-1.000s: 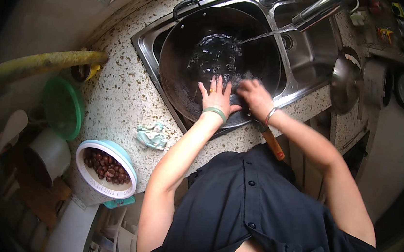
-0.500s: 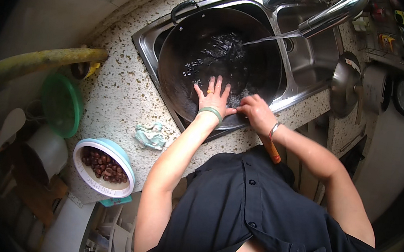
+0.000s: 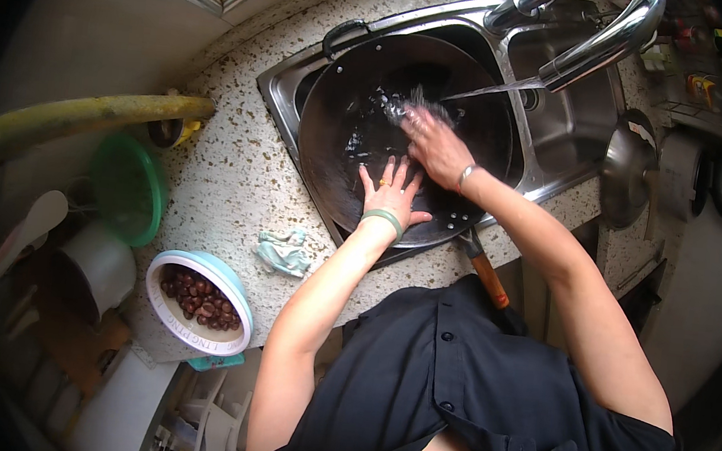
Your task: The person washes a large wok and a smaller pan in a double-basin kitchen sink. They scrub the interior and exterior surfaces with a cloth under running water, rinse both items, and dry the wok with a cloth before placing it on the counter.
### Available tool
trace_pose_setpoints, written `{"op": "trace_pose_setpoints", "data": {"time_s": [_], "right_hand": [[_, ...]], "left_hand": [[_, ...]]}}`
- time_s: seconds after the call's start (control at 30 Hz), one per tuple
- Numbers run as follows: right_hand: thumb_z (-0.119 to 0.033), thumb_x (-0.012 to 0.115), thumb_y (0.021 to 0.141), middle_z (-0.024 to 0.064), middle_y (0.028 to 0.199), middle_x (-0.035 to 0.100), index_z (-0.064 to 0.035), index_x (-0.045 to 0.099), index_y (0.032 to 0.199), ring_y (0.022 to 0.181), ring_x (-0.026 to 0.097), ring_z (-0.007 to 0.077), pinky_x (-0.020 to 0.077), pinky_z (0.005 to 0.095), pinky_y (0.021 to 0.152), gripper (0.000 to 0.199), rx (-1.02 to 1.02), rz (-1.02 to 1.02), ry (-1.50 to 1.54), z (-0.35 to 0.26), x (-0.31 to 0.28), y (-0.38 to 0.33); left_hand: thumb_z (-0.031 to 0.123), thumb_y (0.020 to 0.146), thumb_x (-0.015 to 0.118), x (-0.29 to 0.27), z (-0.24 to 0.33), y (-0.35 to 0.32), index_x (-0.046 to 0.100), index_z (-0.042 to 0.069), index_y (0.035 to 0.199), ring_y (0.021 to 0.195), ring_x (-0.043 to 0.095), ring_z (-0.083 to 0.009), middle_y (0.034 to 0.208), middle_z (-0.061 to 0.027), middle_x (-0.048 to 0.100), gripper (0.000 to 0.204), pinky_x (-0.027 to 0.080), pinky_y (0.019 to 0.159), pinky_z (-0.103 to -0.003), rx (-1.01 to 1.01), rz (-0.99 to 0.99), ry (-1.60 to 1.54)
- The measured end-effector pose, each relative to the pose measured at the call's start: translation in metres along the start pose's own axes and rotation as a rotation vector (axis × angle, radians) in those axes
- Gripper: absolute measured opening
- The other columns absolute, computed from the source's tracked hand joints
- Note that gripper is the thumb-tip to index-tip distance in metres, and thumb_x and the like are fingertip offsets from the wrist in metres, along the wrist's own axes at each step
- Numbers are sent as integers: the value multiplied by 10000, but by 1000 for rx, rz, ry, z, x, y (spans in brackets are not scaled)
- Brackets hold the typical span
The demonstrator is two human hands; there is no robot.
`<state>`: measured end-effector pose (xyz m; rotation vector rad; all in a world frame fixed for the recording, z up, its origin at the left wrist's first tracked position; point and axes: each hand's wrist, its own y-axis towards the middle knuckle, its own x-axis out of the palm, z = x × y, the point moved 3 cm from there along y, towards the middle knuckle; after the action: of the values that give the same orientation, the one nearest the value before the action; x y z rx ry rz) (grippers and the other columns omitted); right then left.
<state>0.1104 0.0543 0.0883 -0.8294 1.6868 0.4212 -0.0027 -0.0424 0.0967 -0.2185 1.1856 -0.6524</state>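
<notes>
A large dark wok [image 3: 326,135] sits tilted in the left basin of a steel sink, with water in it. My left hand [image 3: 391,199] lies with fingers spread on the wok's near inner wall; a green bangle circles the wrist. My right hand [image 3: 442,153] reaches into the middle of the wok, where water splashes. Its fingertips are smeared by motion, so whether they hold anything does not show. From the chrome faucet [image 3: 600,48], a thin stream runs into the wok. The wok's wooden handle [image 3: 487,272] points toward my body.
On the speckled counter [image 3: 236,170] left of the sink lies a crumpled pale cloth [image 3: 283,251]. Near it stands a bowl [image 3: 238,288] of brown chestnut-like pieces. A green plastic basin [image 3: 128,190] and a yellow hose [image 3: 94,113] are farther left. A pan lid [image 3: 629,169] lies at right.
My right hand has moved from the wok's near rim, up and left into the water at its middle. My left hand stays pressed on the wok. The whole view has shifted slightly.
</notes>
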Motion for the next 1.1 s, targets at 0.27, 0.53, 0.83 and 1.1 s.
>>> {"op": "trace_pose_setpoints", "data": {"time_s": [0.27,0.53,0.83,1.1], "right_hand": [[-278,398,975,153,1483,338,-3,460,1332,1386,276,341,248,416,1117,455,15,-22,408,-31,12,-14],[-443,413,958,18,1572,166,-155,241,1494,1448,146,226,177,394,1155,632,-156,13,19,-36,14,66],[-397,536,880,-37,1554,205,-165,304,1468,1419,212,160,221,372,1123,673,-39,51,-313,52,-32,44],[-439,391,969,108,1522,288,-73,362,1429,1422,214,287,210,452,1131,589,180,-231,21,-5,-5,-55]], "left_hand": [[618,755,625,-1,0,0,321,172,1460,1442,144,-291,1548,-99,216,888,6,1068,-697,-37,-113,-25],[600,739,644,-5,-2,3,368,253,1440,1437,129,-295,1541,-104,202,830,32,1058,-708,-5,-150,-39],[629,778,578,5,-4,0,353,258,1446,1448,92,-282,1556,-106,163,796,52,1065,-697,4,-54,22],[634,778,574,-1,-1,-2,395,238,1426,1451,90,-293,1569,-101,131,781,33,1065,-699,-1,-62,2]]}}
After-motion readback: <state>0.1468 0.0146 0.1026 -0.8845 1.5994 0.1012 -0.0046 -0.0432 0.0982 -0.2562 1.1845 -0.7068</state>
